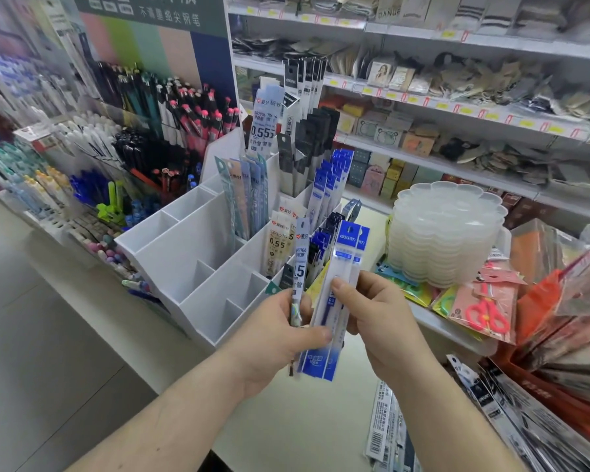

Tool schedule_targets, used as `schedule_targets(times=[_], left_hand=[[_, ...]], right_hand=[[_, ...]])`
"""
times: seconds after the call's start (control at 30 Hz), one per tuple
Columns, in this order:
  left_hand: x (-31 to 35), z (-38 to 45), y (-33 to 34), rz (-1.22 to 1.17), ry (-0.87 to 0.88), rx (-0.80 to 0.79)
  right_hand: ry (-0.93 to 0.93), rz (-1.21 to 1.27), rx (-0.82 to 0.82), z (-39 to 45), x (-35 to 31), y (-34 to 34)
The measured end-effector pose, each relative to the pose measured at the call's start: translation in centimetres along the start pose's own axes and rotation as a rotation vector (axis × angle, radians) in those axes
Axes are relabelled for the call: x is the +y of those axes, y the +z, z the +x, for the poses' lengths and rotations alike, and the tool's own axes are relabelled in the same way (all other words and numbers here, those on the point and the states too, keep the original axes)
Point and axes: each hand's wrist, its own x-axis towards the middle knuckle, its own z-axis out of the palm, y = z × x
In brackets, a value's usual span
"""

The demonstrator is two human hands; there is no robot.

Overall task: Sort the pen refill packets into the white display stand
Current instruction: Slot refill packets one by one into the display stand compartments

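Refill packets [334, 301] between both hands' fingers [315, 333]

Open front compartments of white display stand [171, 253]; packed rear slots.

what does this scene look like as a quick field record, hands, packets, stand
left hand: grips a fan of refill packets, grey-labelled packet at its left
right hand: pinches the blue and white packet
white display stand: near compartments bare, back and right ones hold upright packets
loose packets: lying on the counter, lower right
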Motion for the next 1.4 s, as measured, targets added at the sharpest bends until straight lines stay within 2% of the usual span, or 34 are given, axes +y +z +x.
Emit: schedule_targets(times=[0.17, 0.3, 0.57, 0.73, 0.9, 1.03, 1.17, 1.4], left_hand=[[0.1, 0.1, -0.4, 0.148, 0.058, 0.12], [0.0, 0.3, -0.6, 0.092, 0.06, 0.146], [0.0, 0.7, -1.1, -0.051, -0.022, 0.188], [0.0, 0.6, -0.9, -0.06, -0.007, 0.243], [0.2, -0.3, -0.2, -0.075, 0.013, 0.174], [-0.2, -0.6, -0.3, 0.007, 0.03, 0.151], [-0.3, -0.6, -0.2, -0.029, 0.058, 0.234], [-0.8, -0.6, 0.0, -0.068, 0.052, 0.242]], right_hand=[[-0.091, -0.113, 0.055, 0.2, 0.1, 0.8], [-0.11, -0.134, 0.089, 0.4, 0.3, 0.3], [0.005, -0.014, 0.036, 0.5, 0.5, -0.5], [-0.004, -0.012, 0.01, 0.2, 0.4, -0.5], [-0.063, -0.096, 0.041, 0.2, 0.9, -0.3], [-0.064, -0.111, 0.067, -0.1, 1.3, -0.1], [-0.092, -0.04, 0.137, -0.6, 0.9, -0.5], [-0.064, 0.109, 0.174, -1.3, 1.2, -0.6]])
